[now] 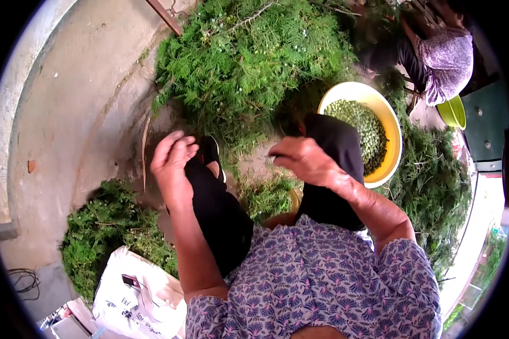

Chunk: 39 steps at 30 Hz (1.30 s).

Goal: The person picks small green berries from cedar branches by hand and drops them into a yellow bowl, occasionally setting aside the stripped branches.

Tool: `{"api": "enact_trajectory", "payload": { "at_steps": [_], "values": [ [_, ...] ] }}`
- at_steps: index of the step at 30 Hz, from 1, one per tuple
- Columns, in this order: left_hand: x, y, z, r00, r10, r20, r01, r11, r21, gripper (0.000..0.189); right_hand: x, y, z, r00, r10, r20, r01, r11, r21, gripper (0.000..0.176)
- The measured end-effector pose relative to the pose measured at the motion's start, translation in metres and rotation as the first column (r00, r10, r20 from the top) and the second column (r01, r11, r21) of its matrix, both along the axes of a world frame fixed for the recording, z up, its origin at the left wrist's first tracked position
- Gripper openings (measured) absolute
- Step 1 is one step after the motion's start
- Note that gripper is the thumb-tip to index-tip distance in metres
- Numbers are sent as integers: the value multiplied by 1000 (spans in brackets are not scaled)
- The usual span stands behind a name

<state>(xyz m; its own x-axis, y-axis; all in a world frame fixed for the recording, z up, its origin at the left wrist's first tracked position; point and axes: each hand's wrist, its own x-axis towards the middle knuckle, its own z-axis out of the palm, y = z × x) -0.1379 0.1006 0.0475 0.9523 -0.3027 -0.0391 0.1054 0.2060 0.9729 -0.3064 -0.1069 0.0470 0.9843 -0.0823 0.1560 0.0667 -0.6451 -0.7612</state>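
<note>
My left hand (173, 163) is raised over my left knee, its fingers loosely bent with small gaps at the tips, and no object shows in it. Over the gap between my knees, my right hand (306, 160) has its fingers curled together; whatever they may hold is hidden. Beyond both hands lies a large heap of green conifer branches (254, 62) bearing small pale cones. Beside my right knee stands a yellow basin (391, 121), partly filled with small green cones (359, 127). Loose green sprigs (266, 198) lie between my legs.
A smaller conifer pile (90, 237) and a white sack (130, 299) with a small dark device on it lie at left. More branches (430, 169) spread at right. Another person (444, 56) sits at the upper right near a lime-green basin (452, 113).
</note>
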Motion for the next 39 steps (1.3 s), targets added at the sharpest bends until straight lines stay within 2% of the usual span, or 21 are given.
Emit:
{"api": "enact_trajectory", "payload": {
  "at_steps": [3,6,8,10,11,12,15,16,18,20,22,24,26,27,28,30,32,34,35,36,39],
  "values": [
    [22,-56,8,871,-377,314,190,848,494,21,44,13,-11,962,171,-214,-211,960,-184,18],
    [36,-107,10,610,-757,235,328,511,795,23,89,33,-26,851,405,-334,-523,700,-486,10],
    [38,-124,15,703,-547,-455,711,546,443,26,97,45,-33,812,527,-251,-578,666,-473,5],
    [39,-146,9,435,-896,-91,355,77,932,31,99,43,-62,775,630,-42,-589,696,-411,4],
    [35,-157,16,389,-894,-224,212,-150,966,33,100,44,-82,710,683,173,-606,717,-344,4],
    [43,-141,-44,238,-968,75,157,114,981,37,100,51,-106,703,689,176,-615,714,-334,4],
    [41,-154,-28,163,-914,-372,165,-347,923,43,97,58,-149,807,529,262,-439,834,-335,5],
    [40,-148,-33,162,-908,-386,178,-358,917,43,96,56,-149,808,530,259,-446,836,-319,5],
    [38,-137,-40,380,-924,-33,475,164,865,40,103,45,-97,837,544,47,-519,819,-244,6],
    [48,-136,-43,263,-920,292,303,366,880,35,125,24,-25,820,517,246,-482,855,-193,8],
    [60,-145,-43,633,-772,-59,627,467,624,13,136,11,20,514,723,-462,-845,520,-125,15],
    [77,-143,-24,431,-901,56,293,199,935,33,129,6,18,667,675,-316,-734,669,-120,15],
    [90,-121,-80,-19,-740,672,-138,668,731,16,135,-2,36,854,520,-23,-504,837,211,11],
    [85,-140,-36,407,-910,79,88,125,988,16,137,-3,48,903,421,88,-427,852,302,11],
    [77,-123,-52,335,-853,401,58,443,894,16,139,-3,61,933,308,189,-359,842,401,12],
    [73,-127,-31,391,-895,214,251,327,911,14,145,9,81,882,55,469,-373,691,620,16],
    [63,-133,-42,579,-811,86,288,302,909,14,141,20,113,906,-100,411,-338,413,846,22],
    [70,-136,-52,296,-834,465,104,512,853,13,129,21,140,950,-35,312,-297,221,929,24],
    [63,-125,-32,331,-800,500,115,560,821,34,112,30,162,1000,-21,9,-8,39,999,24],
    [70,-144,-38,337,-921,198,161,263,951,31,116,39,154,987,-53,153,-159,-144,977,21],
    [66,-136,-45,370,-916,158,215,249,944,40,144,70,128,766,-136,628,-642,-193,742,19]
  ]
}}
